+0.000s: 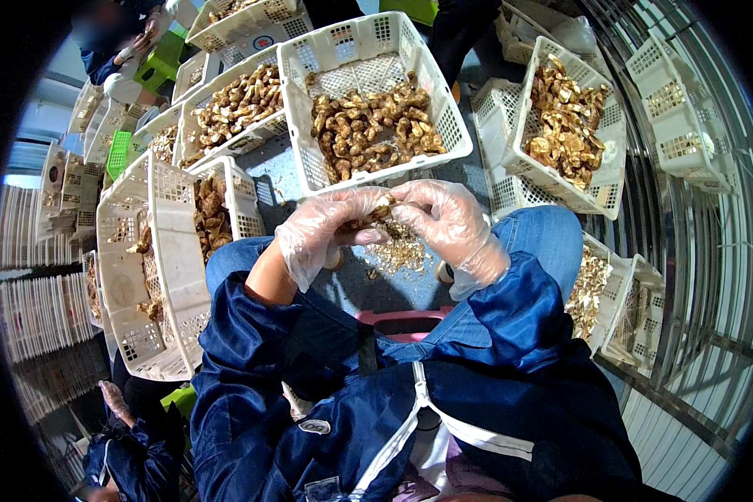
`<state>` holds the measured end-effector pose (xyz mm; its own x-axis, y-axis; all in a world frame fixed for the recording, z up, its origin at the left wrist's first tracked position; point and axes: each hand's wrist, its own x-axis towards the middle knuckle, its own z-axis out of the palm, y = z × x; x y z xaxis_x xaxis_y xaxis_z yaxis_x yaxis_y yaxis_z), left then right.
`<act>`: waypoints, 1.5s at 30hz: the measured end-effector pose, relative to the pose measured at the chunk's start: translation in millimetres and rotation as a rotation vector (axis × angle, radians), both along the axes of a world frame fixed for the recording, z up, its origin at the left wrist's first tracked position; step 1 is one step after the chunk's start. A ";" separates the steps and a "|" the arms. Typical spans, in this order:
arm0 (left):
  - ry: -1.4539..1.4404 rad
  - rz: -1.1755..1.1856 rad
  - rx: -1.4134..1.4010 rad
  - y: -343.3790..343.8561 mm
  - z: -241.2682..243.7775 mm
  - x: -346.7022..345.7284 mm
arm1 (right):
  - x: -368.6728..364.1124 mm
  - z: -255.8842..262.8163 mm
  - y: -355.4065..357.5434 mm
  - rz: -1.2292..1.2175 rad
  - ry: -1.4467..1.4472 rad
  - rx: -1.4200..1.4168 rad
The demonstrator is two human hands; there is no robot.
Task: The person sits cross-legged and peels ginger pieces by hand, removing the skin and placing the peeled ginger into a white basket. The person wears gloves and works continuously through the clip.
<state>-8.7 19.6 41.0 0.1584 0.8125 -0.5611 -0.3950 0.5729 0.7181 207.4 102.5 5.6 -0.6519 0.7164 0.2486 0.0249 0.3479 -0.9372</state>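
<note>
My left hand (326, 229), in a clear plastic glove, is closed around a brown mushroom (371, 219). The mushroom's pale end points toward my right hand (442, 219), also gloved. Thumb and fingers of that hand pinch at the pale end; whether a small blade is hidden between them cannot be seen. Just beyond both hands stands a white plastic crate (376, 172), its floor partly covered by brown mushrooms (367, 135). Below the hands, pale trimmings (401, 254) lie scattered on the blue-grey floor (345, 282) between my knees.
At right, a crate (521, 160) holds mushroom pieces (565, 119); another holds pale scraps (590, 282). Tilted crates (179, 270) crowd my left knee. More mushrooms (238, 106) fill a crate ahead left. Other people (132, 458) sit at lower left and upper left. Metal racking (684, 251) lines the right.
</note>
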 end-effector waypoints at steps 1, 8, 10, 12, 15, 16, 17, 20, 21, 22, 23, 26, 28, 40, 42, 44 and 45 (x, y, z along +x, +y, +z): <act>0.006 -0.017 0.010 0.9 -1.9 -1.6 | -0.5 -0.6 -1.1 -0.032 -0.033 0.074; 0.036 -0.074 0.060 -0.8 -13.6 -5.9 | 3.6 5.6 -1.3 -0.024 -0.099 0.116; 0.016 -0.051 -0.001 2.0 -12.6 -4.6 | 1.4 -3.9 -1.4 -0.027 -0.060 0.306; 0.059 -0.041 -0.049 3.2 -11.5 -3.2 | 3.0 -0.9 -0.9 0.003 -0.089 0.136; 0.064 -0.065 -0.045 -0.6 -12.3 -6.9 | 5.3 13.3 -1.7 0.012 -0.175 -0.038; 0.056 -0.056 -0.040 0.5 -12.4 -6.2 | 5.4 11.0 -1.2 0.017 -0.166 -0.055; 0.048 -0.046 -0.034 1.6 -12.5 -5.4 | 5.7 8.7 -0.7 0.021 -0.157 -0.073; 0.081 -0.055 -0.060 2.4 -9.0 -4.3 | 5.3 2.8 -1.0 0.017 -0.145 0.120; 0.102 -0.062 -0.073 2.1 -7.9 -4.6 | 5.1 5.0 -1.1 0.014 -0.159 0.078; 0.093 -0.049 -0.074 1.0 -8.4 -5.2 | 5.4 9.3 -1.1 0.011 -0.173 0.036; 0.084 -0.035 -0.075 -0.5 -9.2 -6.0 | 5.4 11.5 -1.1 0.009 -0.187 -0.007; 0.092 -0.020 -0.050 -1.0 -9.8 -4.9 | 6.4 3.8 -0.2 0.061 -0.120 -0.169; 0.121 -0.031 -0.054 -1.2 -9.8 -4.6 | 5.1 6.6 -2.3 0.040 -0.127 0.000; 0.130 -0.011 -0.031 -3.0 -3.6 -0.8 | 5.0 2.1 -0.7 0.053 -0.111 0.011; 0.104 0.017 -0.063 -4.3 -4.3 -2.0 | 5.7 4.5 -0.7 0.054 -0.118 -0.043; 0.056 0.016 -0.071 -3.7 -5.5 -5.9 | 5.8 8.6 -3.6 0.051 -0.078 -0.143; 0.030 0.011 -0.075 -1.6 -4.1 -5.4 | 5.5 6.4 -3.4 0.062 -0.059 -0.155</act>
